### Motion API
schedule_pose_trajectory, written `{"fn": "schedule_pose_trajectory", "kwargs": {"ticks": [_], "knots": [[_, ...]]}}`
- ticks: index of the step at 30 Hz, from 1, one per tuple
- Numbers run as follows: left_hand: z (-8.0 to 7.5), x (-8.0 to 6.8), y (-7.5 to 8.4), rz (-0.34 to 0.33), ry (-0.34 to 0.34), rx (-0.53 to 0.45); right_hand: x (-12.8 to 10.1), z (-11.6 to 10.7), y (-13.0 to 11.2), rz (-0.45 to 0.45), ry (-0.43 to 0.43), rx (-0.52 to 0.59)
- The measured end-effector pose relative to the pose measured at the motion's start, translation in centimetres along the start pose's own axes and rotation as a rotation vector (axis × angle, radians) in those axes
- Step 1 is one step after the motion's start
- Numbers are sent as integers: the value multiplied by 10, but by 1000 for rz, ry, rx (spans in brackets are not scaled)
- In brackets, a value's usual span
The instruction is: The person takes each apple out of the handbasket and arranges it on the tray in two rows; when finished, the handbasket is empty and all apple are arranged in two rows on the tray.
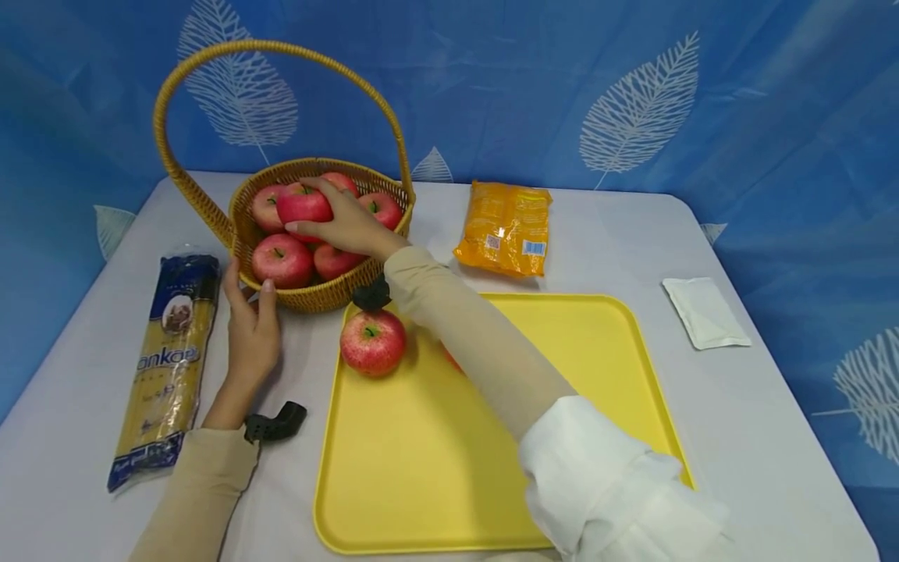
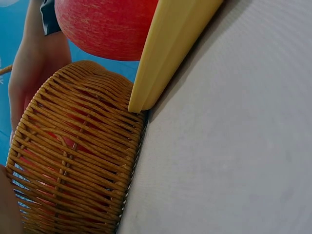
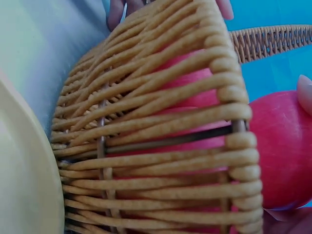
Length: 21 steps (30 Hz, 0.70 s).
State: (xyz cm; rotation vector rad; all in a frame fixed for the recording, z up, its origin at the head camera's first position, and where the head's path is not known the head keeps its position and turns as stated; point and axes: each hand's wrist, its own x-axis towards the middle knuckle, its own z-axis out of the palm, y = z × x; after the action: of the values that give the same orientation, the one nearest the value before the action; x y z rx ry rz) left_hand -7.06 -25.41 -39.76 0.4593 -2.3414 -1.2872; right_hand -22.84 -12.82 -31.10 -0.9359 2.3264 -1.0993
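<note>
In the head view, my right hand [image 1: 350,224] grips a red apple [image 1: 303,204] above other apples [image 1: 282,261] in the wicker basket [image 1: 319,299]. The right wrist view shows this held apple [image 3: 282,151] at the basket's rim. My left hand [image 1: 253,339] holds the near left edge of the basket, with thumb and fingers at the rim below the handle. On the yellow tray [image 1: 414,468], an apple [image 1: 373,343] lies in the far left corner. A second apple [image 1: 452,359] there is mostly hidden by my right forearm.
A long pasta packet [image 1: 165,367] lies left of my left hand. Behind the tray sits an orange packet [image 1: 504,228], and a small white sachet [image 1: 705,313] lies to the right. The basket's tall handle [image 1: 281,47] arches above it. A blue curtain [image 1: 492,94] hangs behind the table.
</note>
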Motion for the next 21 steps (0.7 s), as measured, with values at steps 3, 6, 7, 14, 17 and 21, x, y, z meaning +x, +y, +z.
{"fn": "schedule_pose_trajectory", "kwargs": {"ticks": [3,6,7,14,17,21], "knots": [[0,0,0,2,-2,-5,-1,0,0,-15,2,4],[0,1,0,3,-7,-6,-3,1,1,-29,0,-18],[0,1,0,3,-8,-5,-3,1,2,-34,0,-27],[0,0,0,5,-2,4,-10,0,4,-59,-14,-29],[0,0,0,7,2,2,-15,-1,5,-77,-20,-9],[0,1,-1,4,4,2,-22,-5,6,-91,-27,23]]}}
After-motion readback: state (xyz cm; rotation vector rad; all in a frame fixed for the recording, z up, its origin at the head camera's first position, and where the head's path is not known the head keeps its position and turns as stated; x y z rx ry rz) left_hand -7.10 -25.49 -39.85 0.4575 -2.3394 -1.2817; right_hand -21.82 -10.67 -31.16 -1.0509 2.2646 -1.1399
